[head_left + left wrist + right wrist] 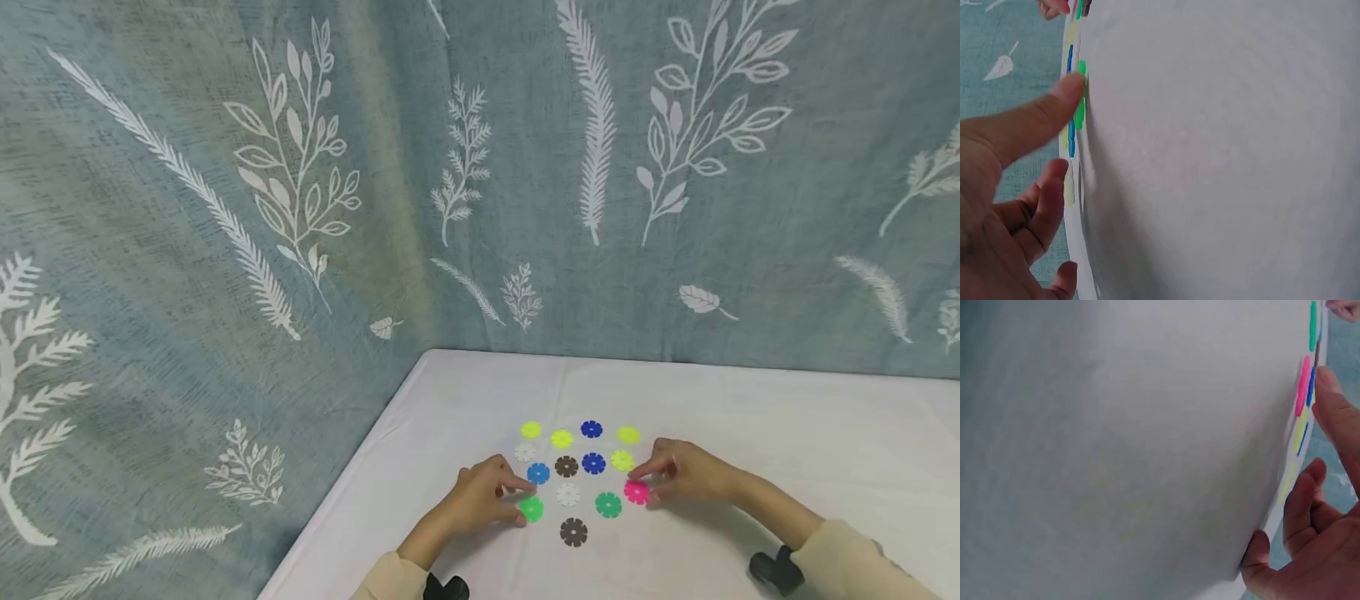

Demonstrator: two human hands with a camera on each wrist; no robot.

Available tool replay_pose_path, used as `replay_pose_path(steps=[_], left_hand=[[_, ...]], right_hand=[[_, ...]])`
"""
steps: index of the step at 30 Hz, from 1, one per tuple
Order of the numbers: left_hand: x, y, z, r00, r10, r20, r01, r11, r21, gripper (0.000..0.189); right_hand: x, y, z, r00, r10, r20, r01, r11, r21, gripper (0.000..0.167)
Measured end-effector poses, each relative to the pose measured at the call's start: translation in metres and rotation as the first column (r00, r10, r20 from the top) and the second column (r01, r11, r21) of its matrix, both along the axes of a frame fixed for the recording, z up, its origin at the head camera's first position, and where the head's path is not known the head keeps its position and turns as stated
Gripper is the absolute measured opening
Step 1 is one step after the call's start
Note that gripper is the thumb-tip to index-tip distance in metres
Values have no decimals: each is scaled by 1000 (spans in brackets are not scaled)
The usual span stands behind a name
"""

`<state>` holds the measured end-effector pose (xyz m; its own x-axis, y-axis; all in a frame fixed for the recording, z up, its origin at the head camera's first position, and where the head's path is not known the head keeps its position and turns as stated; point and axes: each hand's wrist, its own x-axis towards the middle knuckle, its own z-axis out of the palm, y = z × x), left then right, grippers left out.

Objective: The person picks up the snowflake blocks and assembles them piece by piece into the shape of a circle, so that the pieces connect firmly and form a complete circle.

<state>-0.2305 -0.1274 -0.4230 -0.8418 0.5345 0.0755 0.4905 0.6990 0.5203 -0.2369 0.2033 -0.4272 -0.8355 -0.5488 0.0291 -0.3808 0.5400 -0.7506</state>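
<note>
Flat notched plastic discs of several colours lie spread on a white-covered table. My left hand (pixel 483 496) reaches in from the left, its index finger and thumb spread around the bright green disc (pixel 532 510). In the left wrist view the thumb (pixel 1041 119) overlaps that disc's edge; firm contact cannot be made out. On the other side, my right hand (pixel 693 475) has its index finger and thumb at the rim of the pink disc (pixel 637 492). The right wrist view shows its thumb (pixel 1335 409) slightly above the pink disc, the other fingers loosely bent.
Between the hands lie a white disc (pixel 567 494), a teal disc (pixel 608 505) and a brown disc (pixel 573 532). Farther back are yellow discs (pixel 562 438), dark blue discs (pixel 593 463) and a lighter blue disc (pixel 537 473). A patterned curtain (pixel 510 183) borders the table (pixel 787 433).
</note>
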Motion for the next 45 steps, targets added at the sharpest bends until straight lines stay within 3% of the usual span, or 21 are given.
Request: replay_pose_path(steps=[10,15,20,22,25,28,33,35,38,40,45], left_hand=[[0,2,2,1000,11,-1,-11,1000,-20,25],[-1,6,2,998,-26,55,21,996,85,24],[-3,7,7,993,-40,113,14,974,228,12],[-3,10,11,994,-24,111,-7,963,270,8],[1,20,19,995,19,99,-52,934,353,8],[6,31,26,994,54,92,-90,888,450,11],[13,42,36,992,75,106,-122,810,573,13],[15,46,38,992,77,98,-120,799,589,14],[17,50,39,995,75,67,-100,802,589,13],[16,53,39,996,79,33,-83,815,574,13],[15,58,38,997,75,-8,-58,832,552,12]], right_hand=[[2,-7,1,997,-15,-72,21,997,81,22],[3,-5,2,998,-36,-58,42,993,110,20],[3,-6,6,999,-37,-24,40,993,113,25],[2,-5,7,1000,-15,-28,17,995,101,19],[4,-6,13,999,28,-36,-26,999,42,3],[10,-17,27,998,16,53,-11,996,-94,15],[20,-47,46,971,-95,221,156,947,-280,30],[23,-54,46,962,-135,236,204,931,-303,30],[25,-58,45,954,-167,247,243,916,-319,30],[26,-58,44,952,-170,256,250,911,-327,30],[28,-59,44,954,-143,265,233,908,-348,33]])
